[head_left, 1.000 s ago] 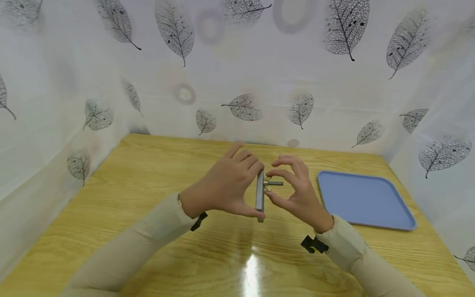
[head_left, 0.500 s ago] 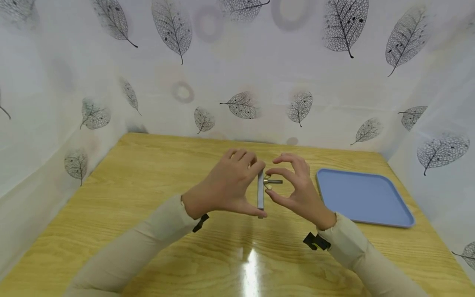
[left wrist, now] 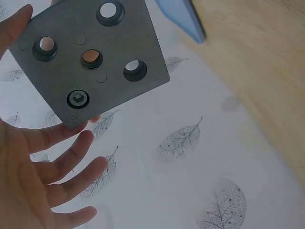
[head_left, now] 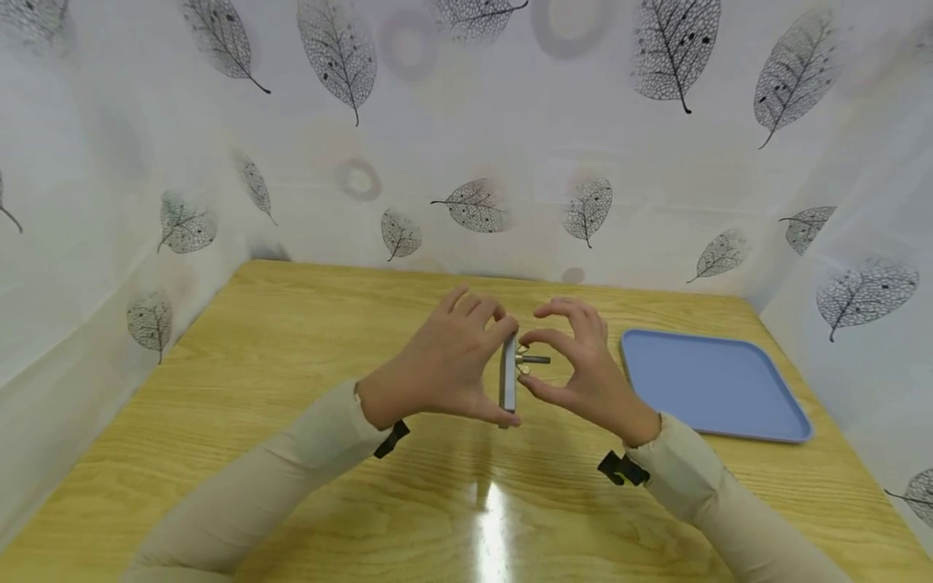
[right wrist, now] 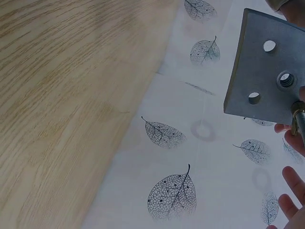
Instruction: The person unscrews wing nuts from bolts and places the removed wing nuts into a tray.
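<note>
In the head view my left hand (head_left: 445, 356) holds a square grey metal plate (head_left: 508, 380) upright by opposite edges, between thumb and index finger. The left wrist view shows several holes through the plate (left wrist: 102, 47), one threaded at the centre. A socket-head bolt (left wrist: 77, 98) sits in a corner hole, and its threaded shank (head_left: 538, 359) sticks out towards the right. On that shank, close against the plate, is a brass-coloured wing nut (head_left: 522, 368). My right hand (head_left: 583, 372) pinches the wing nut between thumb and index finger, the other fingers loosely bent.
A blue tray (head_left: 717, 385) lies on the wooden table (head_left: 328, 324) to the right of my right hand. White leaf-printed cloth (head_left: 481, 121) stands behind the table and along both sides.
The wing nut's wings appear at a different angle across the frames. Both hands and the plate have shifted only slightly, and the grip on the plate stays the same.
</note>
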### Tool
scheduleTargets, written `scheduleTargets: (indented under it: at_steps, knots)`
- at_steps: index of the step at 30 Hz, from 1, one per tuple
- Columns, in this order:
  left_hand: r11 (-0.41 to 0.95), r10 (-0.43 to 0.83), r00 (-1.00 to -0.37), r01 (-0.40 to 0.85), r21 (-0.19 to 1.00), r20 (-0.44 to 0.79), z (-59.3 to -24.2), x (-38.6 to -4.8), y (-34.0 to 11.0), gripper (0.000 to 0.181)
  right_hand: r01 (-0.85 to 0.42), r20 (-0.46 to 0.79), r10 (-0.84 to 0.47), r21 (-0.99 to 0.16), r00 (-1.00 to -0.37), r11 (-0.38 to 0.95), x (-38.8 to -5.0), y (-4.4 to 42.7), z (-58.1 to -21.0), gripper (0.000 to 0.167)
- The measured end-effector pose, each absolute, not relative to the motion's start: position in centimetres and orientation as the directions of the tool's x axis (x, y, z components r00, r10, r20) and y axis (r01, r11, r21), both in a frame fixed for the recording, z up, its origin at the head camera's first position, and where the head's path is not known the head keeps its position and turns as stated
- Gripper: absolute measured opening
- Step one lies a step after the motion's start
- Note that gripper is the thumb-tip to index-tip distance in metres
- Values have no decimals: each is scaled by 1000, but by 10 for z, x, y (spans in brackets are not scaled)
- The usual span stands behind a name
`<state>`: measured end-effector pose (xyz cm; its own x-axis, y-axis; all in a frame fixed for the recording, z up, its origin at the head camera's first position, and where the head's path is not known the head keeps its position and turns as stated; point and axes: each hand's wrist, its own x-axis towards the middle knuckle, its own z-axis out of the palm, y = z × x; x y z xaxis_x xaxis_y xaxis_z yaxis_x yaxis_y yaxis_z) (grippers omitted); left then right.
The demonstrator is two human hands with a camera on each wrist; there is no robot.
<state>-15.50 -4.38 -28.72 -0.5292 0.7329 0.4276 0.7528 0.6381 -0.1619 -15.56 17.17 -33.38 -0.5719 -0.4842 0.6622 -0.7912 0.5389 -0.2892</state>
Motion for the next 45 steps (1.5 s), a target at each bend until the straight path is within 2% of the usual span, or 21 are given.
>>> scheduleTargets:
  at_steps: [6, 15, 21, 27, 35, 38, 43, 45]
  knots:
    - [629, 736, -517, 760, -161, 437, -289, -156, -45, 87, -805, 667, -508, -248, -545, 539, -155, 171, -333, 49]
    - [613, 739, -498, 777, -145, 455, -288, -156, -44, 86, -781, 600, -504, -425, -622, 458, -156, 170, -334, 25]
    - [614, 737, -502, 777, -138, 453, -287, -156, -43, 86, -752, 583, -476, -505, -659, 423, -155, 170, -337, 22]
    - [625, 729, -507, 767, -144, 460, -287, -156, -42, 86, -702, 546, -444, -584, -711, 408, -156, 170, -338, 26]
    - [630, 714, -513, 767, -119, 476, -288, -155, -42, 87, -703, 570, -411, -584, -712, 406, -156, 169, -336, 26]
    - [631, 712, -511, 766, -121, 481, -288, -156, -42, 88, -684, 541, -420, -602, -729, 411, -155, 170, -333, 26]
    - [626, 714, -509, 772, -112, 480, -289, -156, -42, 88, -624, 465, -433, -680, -772, 384, -154, 173, -330, 15]
    - [624, 715, -506, 773, -115, 482, -290, -156, -42, 88, -593, 422, -443, -709, -791, 381, -154, 174, -328, 16]
